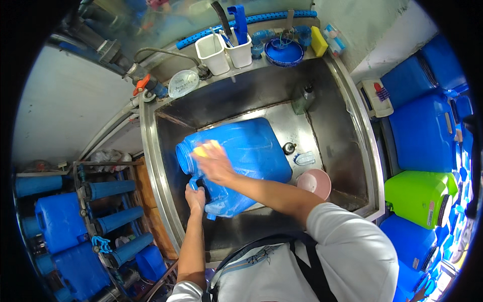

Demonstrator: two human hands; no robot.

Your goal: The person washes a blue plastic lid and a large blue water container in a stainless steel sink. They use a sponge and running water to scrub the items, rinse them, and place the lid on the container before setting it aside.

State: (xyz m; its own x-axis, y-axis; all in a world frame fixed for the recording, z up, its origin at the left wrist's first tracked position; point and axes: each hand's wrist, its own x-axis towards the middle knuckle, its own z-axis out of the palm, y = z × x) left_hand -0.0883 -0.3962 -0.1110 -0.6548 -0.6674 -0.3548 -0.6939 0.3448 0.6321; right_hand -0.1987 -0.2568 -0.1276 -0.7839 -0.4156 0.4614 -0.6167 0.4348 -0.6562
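A large blue plastic water jug [251, 146] lies on its side in a steel sink [226, 241], its round mouth toward the left and soapy streaks on its surface. My left hand [194, 197] is closed around the jug's handle, at the lower left by the neck. Pressed to the jug's upper side near the mouth, my right hand [215, 162] holds a yellow sponge [205, 149]. Motion blurs the fingers of that hand and the sponge.
In the sink, right of the jug, are a pink bowl [314, 183], a scrub brush [304, 158], a dark bottle [289, 148] and a glass bottle [303, 99]. White bins [212, 54] and a blue lid [284, 52] line the back ledge. Blue jugs and a green jug [420, 199] crowd the right.
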